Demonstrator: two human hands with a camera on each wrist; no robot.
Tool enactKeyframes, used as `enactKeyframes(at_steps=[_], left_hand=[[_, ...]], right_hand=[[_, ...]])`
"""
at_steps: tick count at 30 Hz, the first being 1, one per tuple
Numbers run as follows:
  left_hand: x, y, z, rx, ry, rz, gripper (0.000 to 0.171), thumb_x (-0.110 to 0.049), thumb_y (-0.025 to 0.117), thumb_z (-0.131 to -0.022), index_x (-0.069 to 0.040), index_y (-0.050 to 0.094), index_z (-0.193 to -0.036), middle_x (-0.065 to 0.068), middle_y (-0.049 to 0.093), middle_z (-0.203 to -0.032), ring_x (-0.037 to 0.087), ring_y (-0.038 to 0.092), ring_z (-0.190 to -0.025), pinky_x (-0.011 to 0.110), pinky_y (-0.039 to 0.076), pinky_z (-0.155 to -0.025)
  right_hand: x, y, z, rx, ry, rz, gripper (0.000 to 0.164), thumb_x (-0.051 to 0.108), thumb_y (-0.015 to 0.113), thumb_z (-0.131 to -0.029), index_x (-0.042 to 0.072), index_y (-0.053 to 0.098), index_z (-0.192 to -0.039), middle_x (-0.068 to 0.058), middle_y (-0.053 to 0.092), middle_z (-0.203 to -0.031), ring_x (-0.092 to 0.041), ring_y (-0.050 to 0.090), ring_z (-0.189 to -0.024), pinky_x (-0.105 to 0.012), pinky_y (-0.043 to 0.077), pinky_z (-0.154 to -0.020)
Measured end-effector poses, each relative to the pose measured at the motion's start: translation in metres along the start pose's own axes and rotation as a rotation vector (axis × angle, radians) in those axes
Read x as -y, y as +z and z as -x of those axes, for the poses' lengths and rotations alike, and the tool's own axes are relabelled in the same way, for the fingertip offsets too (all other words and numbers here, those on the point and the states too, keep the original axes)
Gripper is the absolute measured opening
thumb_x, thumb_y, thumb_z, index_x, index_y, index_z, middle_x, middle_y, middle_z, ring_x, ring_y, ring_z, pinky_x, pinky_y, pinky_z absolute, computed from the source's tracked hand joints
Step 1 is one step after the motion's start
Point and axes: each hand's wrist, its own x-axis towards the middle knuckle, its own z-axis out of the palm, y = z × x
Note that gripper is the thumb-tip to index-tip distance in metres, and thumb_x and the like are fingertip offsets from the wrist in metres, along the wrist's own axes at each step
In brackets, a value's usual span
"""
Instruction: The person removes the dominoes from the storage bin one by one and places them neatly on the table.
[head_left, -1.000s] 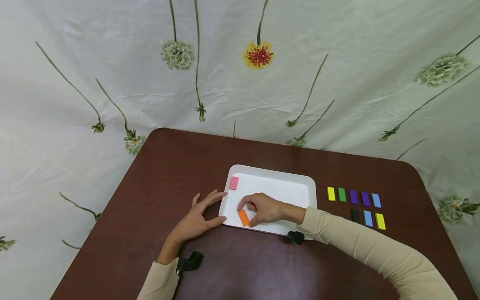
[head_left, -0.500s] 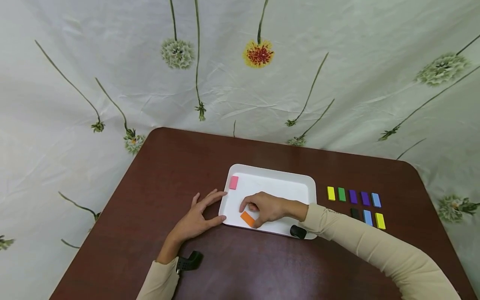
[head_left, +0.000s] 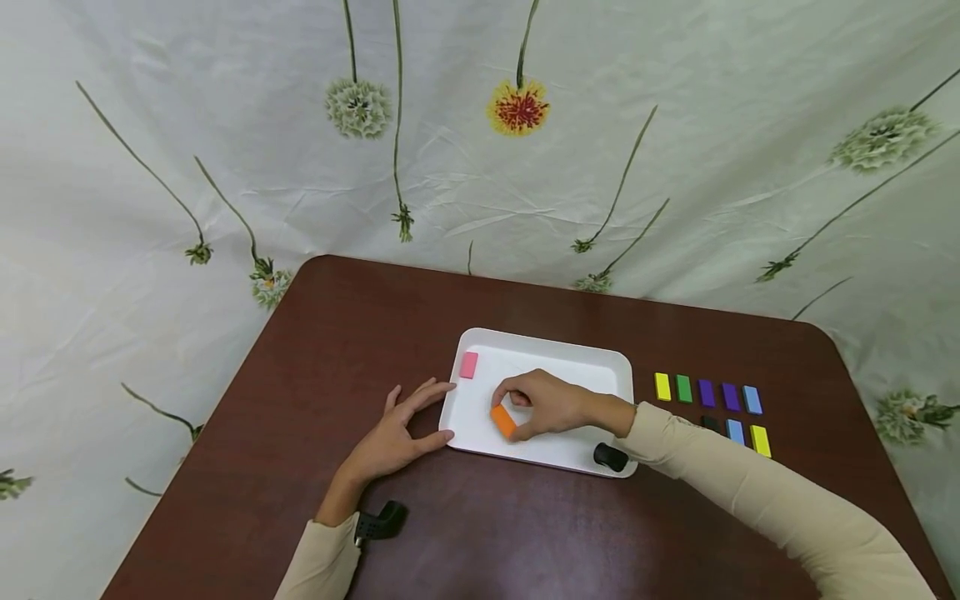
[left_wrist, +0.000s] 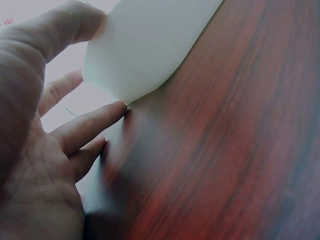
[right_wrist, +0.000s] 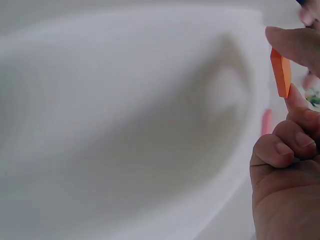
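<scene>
My right hand [head_left: 551, 402] pinches an orange rectangular block [head_left: 503, 422] between thumb and index finger, over the left half of a white tray [head_left: 555, 454]. In the right wrist view the orange block [right_wrist: 281, 73] is held by its two ends, the other fingers curled toward the palm. A pink block [head_left: 468, 365] lies in the tray's far left corner. My left hand [head_left: 390, 437] rests at the tray's left side, thumb and fingertips at its rim. The left wrist view shows its fingers [left_wrist: 87, 127] extended, touching the white tray wall [left_wrist: 135, 55].
Right of the tray, two rows of blocks lie on the brown table [head_left: 360, 333]: a green block [head_left: 683, 389], a black block [head_left: 710, 424] partly behind the sleeve, a yellow block [head_left: 761, 442], and several purple, blue and yellow ones. A flowered cloth [head_left: 450, 167] hangs behind.
My right hand has turned the orange block within the tray and moved with it slightly right and away from the tray's near edge. The left hand stays at the tray's left side.
</scene>
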Motion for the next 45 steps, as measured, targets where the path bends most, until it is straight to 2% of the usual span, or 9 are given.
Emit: enactKeyframes(at_steps=[3, 9, 16, 20, 25, 31, 41, 45], left_hand=[[0.0, 0.0, 0.0, 0.004, 0.001, 0.003, 0.067, -0.03, 0.078, -0.088, -0.022, 0.049, -0.148, 0.003, 0.047, -0.154, 0.033, 0.027, -0.151, 0.064, -0.008, -0.117], [0.001, 0.0, 0.001, 0.007, 0.012, 0.01, 0.066, -0.029, 0.077, -0.089, -0.023, 0.048, -0.148, 0.005, 0.047, -0.154, 0.034, 0.027, -0.152, 0.064, -0.008, -0.117], [0.0, 0.0, 0.002, 0.004, 0.007, 0.016, 0.065, -0.03, 0.077, -0.089, -0.022, 0.049, -0.148, 0.005, 0.046, -0.155, 0.034, 0.027, -0.152, 0.064, -0.008, -0.117], [0.001, 0.0, 0.002, 0.004, 0.004, 0.02, 0.065, -0.03, 0.077, -0.089, -0.022, 0.049, -0.148, 0.005, 0.046, -0.155, 0.034, 0.026, -0.152, 0.064, -0.008, -0.117], [0.002, 0.0, 0.002, -0.003, 0.002, 0.023, 0.064, -0.03, 0.078, -0.089, -0.024, 0.05, -0.147, 0.005, 0.048, -0.153, 0.034, 0.027, -0.152, 0.064, -0.009, -0.117], [0.001, 0.0, 0.001, 0.001, 0.009, 0.021, 0.064, -0.029, 0.077, -0.089, -0.023, 0.05, -0.147, 0.006, 0.048, -0.153, 0.034, 0.027, -0.151, 0.064, -0.008, -0.117], [0.002, 0.001, 0.001, -0.004, 0.018, 0.015, 0.064, -0.028, 0.077, -0.089, -0.023, 0.05, -0.147, 0.007, 0.049, -0.153, 0.035, 0.028, -0.151, 0.066, -0.007, -0.116], [0.001, 0.001, 0.0, -0.004, 0.018, 0.013, 0.064, -0.028, 0.077, -0.089, -0.023, 0.05, -0.147, 0.008, 0.048, -0.153, 0.035, 0.028, -0.151, 0.066, -0.007, -0.116]], right_hand=[[-0.001, -0.012, 0.015, -0.058, 0.006, -0.004, 0.036, 0.016, 0.086, -0.077, 0.011, 0.067, -0.107, 0.01, 0.029, -0.069, -0.003, 0.03, -0.066, -0.021, 0.034, -0.069], [-0.012, -0.035, 0.057, -0.206, 0.092, 0.007, 0.037, 0.02, 0.088, -0.077, 0.015, 0.068, -0.108, 0.011, 0.029, -0.068, -0.003, 0.028, -0.065, -0.022, 0.033, -0.067], [-0.04, -0.059, 0.113, -0.389, 0.183, 0.022, 0.039, 0.024, 0.088, -0.079, 0.012, 0.069, -0.111, 0.006, 0.036, -0.071, -0.003, 0.03, -0.062, -0.024, 0.031, -0.059], [-0.05, -0.066, 0.141, -0.445, 0.245, 0.051, 0.038, 0.02, 0.085, -0.081, 0.008, 0.068, -0.113, 0.003, 0.037, -0.071, -0.003, 0.029, -0.059, -0.026, 0.03, -0.054], [-0.061, -0.065, 0.17, -0.468, 0.322, 0.068, 0.039, 0.023, 0.084, -0.083, 0.008, 0.067, -0.114, 0.001, 0.038, -0.072, -0.003, 0.029, -0.058, -0.026, 0.029, -0.053], [-0.078, -0.05, 0.197, -0.48, 0.356, 0.103, 0.038, 0.021, 0.085, -0.081, 0.005, 0.066, -0.11, 0.002, 0.038, -0.071, -0.001, 0.027, -0.059, -0.024, 0.027, -0.053], [-0.094, -0.036, 0.215, -0.408, 0.486, 0.141, 0.047, 0.027, 0.087, -0.078, 0.001, 0.067, -0.113, 0.006, 0.033, -0.07, -0.003, 0.027, -0.059, -0.024, 0.027, -0.056], [-0.099, -0.034, 0.217, -0.406, 0.508, 0.145, 0.049, 0.027, 0.088, -0.077, 0.0, 0.068, -0.113, 0.006, 0.033, -0.07, -0.003, 0.028, -0.059, -0.024, 0.027, -0.056]])
